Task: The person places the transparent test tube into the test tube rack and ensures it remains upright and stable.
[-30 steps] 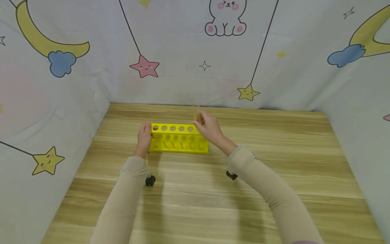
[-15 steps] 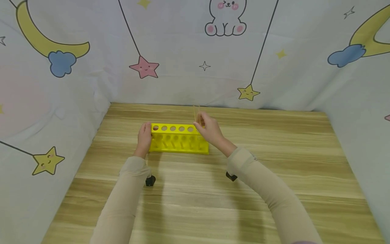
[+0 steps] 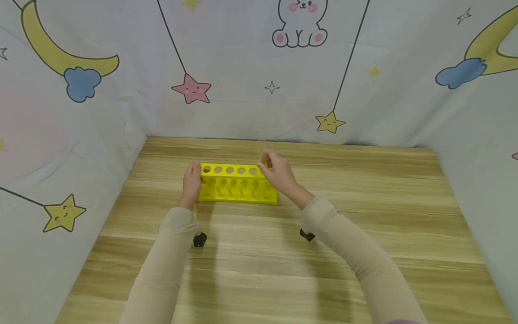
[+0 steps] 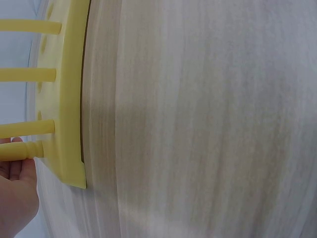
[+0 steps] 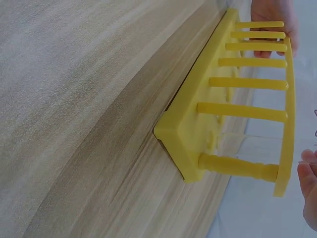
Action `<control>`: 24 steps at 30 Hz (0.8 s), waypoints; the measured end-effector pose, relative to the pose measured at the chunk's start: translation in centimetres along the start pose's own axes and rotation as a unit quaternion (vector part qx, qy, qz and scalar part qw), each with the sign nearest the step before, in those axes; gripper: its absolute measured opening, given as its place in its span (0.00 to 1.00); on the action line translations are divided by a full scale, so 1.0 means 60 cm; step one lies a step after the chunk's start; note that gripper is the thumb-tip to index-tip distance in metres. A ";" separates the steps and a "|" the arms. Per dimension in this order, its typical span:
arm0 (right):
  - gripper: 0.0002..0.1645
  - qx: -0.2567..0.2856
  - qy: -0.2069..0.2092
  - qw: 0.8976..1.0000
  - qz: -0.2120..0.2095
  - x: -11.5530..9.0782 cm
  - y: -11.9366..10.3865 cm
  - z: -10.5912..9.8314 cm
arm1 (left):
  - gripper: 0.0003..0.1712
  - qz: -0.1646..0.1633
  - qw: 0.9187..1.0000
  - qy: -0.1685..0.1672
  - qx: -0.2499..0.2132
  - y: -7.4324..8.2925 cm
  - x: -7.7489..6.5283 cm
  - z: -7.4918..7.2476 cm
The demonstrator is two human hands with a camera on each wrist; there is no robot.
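Note:
A yellow test tube rack with a row of round holes stands on the table. My left hand holds its left end; in the left wrist view the fingers wrap the rack's end post. At the other end, my right hand pinches a clear test tube, which rises above the fingers. The right wrist view shows faint clear edges inside the rack beside the near end post, apparently the tube's lower part. The right hand hides the rack's rightmost hole in the head view.
The wood-grain table extends in front of the rack and to both sides. A white cloth printed with stars and moons hangs behind and at the sides. Small black wrist devices sit under both forearms.
The test tube's top has come slightly lower and the tube looks a little more upright. The right hand has shifted down very slightly. The left hand and rack stay put.

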State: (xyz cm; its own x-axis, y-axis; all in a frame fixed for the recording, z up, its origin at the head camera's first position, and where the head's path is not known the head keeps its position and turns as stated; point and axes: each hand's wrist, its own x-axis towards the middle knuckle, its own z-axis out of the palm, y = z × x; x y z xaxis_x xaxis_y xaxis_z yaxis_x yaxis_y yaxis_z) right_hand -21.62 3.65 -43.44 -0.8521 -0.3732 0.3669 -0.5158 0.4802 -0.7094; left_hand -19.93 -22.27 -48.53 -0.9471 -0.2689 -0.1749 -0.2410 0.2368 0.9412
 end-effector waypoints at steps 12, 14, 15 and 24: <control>0.08 -0.001 0.011 1.000 -0.004 -0.003 0.008 0.007 | 0.18 -0.013 1.000 0.000 -0.005 0.006 0.000 -0.001; 0.08 0.000 0.011 1.000 -0.006 -0.004 0.009 0.008 | 0.19 -0.015 1.000 -0.003 -0.011 0.013 -0.004 -0.001; 0.08 0.000 0.012 1.000 -0.006 -0.004 0.009 0.008 | 0.19 -0.015 1.000 -0.005 -0.013 0.018 -0.007 -0.001; 0.08 0.005 0.009 1.000 -0.002 -0.006 0.011 0.010 | 0.19 -0.010 1.000 -0.008 -0.013 0.047 -0.032 -0.001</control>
State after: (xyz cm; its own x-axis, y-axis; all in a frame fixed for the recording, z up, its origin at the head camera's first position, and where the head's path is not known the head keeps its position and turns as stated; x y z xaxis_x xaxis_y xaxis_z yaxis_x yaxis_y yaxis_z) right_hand -21.61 3.62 -44.41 -0.8513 -0.3615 0.3804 -0.5188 0.4709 -0.7135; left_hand -18.77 -21.12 -45.54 -0.9458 -0.2579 -0.1973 -0.2534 0.2065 0.9450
